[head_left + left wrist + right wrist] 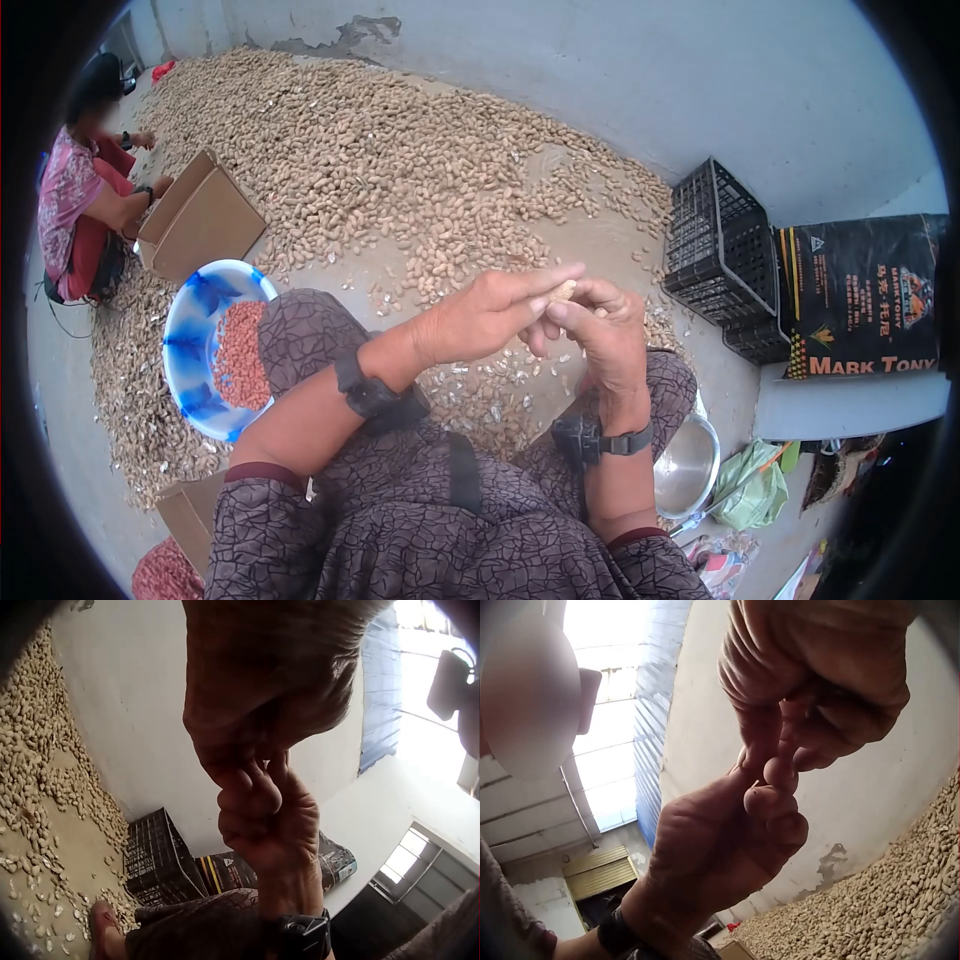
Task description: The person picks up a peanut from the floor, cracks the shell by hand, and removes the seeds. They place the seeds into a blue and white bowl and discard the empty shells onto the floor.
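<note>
In the head view, a pale unshelled peanut [563,291] is between the fingertips of both hands, above the lap. My left hand [480,318] reaches in from the left and pinches one side of it, index finger stretched along the top. From the other side my right hand [612,335] pinches it between thumb and fingers. In the left wrist view the fingertips of both hands meet, and the peanut is hidden behind them. A blue-and-white basin [186,330] of shelled red peanuts [240,357] stands beside the left knee.
A wide heap of unshelled peanuts [380,160] covers the floor ahead. Black crates [722,250] and a black printed sack [860,300] are at right, above a metal bowl [686,465]. Another person [85,205] crouches at left by a cardboard box [205,222]. Broken shells [480,405] lie between the legs.
</note>
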Action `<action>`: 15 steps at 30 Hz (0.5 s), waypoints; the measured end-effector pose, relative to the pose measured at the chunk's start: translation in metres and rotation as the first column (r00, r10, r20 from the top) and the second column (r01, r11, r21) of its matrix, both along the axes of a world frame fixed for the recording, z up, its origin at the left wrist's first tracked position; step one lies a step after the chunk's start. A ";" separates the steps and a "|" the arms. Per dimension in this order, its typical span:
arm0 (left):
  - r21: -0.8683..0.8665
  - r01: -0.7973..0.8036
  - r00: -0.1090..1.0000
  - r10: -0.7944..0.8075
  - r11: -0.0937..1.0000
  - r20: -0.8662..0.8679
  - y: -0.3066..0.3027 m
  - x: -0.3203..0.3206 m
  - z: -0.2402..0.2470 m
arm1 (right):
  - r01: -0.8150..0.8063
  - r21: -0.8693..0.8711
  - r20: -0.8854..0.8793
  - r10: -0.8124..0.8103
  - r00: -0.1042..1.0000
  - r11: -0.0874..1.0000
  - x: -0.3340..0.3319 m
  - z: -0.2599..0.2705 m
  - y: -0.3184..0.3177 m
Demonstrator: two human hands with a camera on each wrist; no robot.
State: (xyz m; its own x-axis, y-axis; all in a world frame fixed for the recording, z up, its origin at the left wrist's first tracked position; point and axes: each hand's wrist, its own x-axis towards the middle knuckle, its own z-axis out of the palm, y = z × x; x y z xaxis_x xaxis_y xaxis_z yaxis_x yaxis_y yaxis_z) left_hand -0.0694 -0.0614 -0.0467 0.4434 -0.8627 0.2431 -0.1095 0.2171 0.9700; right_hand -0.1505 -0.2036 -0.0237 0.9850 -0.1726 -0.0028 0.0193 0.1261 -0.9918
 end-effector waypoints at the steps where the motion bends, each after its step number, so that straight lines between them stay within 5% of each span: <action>1: 0.033 -0.009 1.000 0.010 0.999 -0.029 0.001 0.000 0.001 | 0.021 -0.050 0.029 -0.020 0.999 0.999 0.001 -0.005 0.000; 6: 0.086 -0.121 0.988 0.112 0.989 0.105 0.000 0.006 -0.001 | 0.085 -0.269 0.035 -0.079 0.996 0.959 -0.001 -0.008 -0.002; 8: 0.029 -0.092 0.979 0.096 0.995 -0.179 0.001 0.005 0.000 | 0.060 -0.178 0.061 -0.050 0.997 0.982 -0.001 -0.005 0.001; 15: -0.043 -0.117 0.935 0.095 0.992 -0.342 -0.002 0.003 -0.007 | 0.053 -0.073 0.073 -0.048 0.996 0.996 0.002 -0.008 0.004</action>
State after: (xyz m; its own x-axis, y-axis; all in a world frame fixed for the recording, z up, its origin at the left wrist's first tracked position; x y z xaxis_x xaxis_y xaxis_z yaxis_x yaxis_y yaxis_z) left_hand -0.0659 -0.0632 -0.0540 0.5970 -0.7941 0.1138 0.1977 0.2831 0.9385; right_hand -0.1487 -0.1992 -0.0319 0.9722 -0.2193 0.0823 0.0950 0.0483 -0.9943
